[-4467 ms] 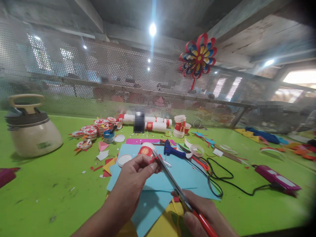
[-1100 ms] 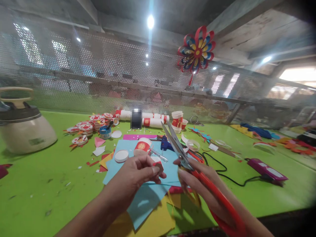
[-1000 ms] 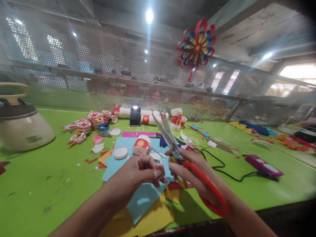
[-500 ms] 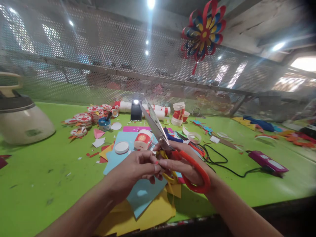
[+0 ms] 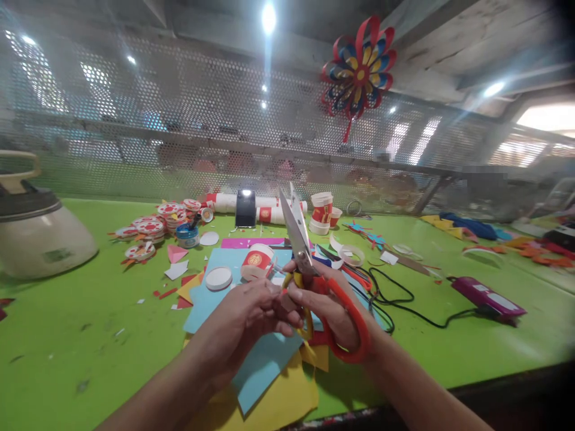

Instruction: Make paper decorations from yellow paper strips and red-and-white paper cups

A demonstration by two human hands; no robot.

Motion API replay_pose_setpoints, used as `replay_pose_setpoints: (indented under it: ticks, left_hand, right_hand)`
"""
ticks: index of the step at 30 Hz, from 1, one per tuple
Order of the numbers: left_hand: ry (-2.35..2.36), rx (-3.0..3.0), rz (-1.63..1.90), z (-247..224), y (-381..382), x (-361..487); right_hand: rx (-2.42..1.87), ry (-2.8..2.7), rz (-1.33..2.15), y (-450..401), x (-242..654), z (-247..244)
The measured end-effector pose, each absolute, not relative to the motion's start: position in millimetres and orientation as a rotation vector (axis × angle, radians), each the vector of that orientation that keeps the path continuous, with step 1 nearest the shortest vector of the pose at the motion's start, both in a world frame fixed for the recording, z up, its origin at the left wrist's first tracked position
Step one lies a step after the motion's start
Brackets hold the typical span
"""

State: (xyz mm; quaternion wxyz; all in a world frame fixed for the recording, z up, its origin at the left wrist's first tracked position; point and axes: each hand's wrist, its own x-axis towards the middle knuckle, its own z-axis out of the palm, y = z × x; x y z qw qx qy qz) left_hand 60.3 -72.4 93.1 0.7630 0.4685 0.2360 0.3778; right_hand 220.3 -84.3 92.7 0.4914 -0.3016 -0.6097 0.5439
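Scissors (image 5: 296, 230) with red and yellow handles are in my right hand (image 5: 335, 314); the blades point up and away, slightly parted. The fingers of that hand are through or around the red handle loop. My left hand (image 5: 247, 314) is closed, its fingertips meeting those of my right hand. A small reddish piece (image 5: 287, 301), apparently paper, is pinched there and mostly covered by fingers. Under the hands lie light blue paper (image 5: 265, 365) and yellow paper (image 5: 291, 392). Just beyond, a red-and-white paper cup (image 5: 257, 262) lies tipped beside a white lid (image 5: 218, 278).
Stacked paper cups (image 5: 321, 212), a phone (image 5: 245, 209) with its light on and a blue jar (image 5: 187, 235) stand behind. Red-and-white paper crafts (image 5: 150, 227) and a kettle-like container (image 5: 45, 233) are left. A purple glue gun or power device (image 5: 487, 299) trails a black cable right.
The scissors have turned more upright and their blades look closer together. Both hands stay joined at the fingertips, and the whole view has shifted slightly.
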Motion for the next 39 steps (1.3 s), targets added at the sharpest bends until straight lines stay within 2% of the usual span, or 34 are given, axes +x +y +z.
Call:
replay_pose_setpoints:
  ticks: [11,19,29,39]
  left_hand:
    - [0.641,1.130,0.920,84,-72,66]
    - [0.606,1.171,0.954,83,-73,64]
    - [0.655,1.214,0.991,91,-72,54]
    - [0.612,1.102,1.053,101,-76,53]
  right_hand:
    - [-0.821,-1.417,1.033,-91,203,96]
    - [-0.798,-1.412,1.029,-92,200,99]
    - [-1.159,-1.730,0.729,-107,231,103]
    - [-1.353,-2.003,0.715,-154,252,103]
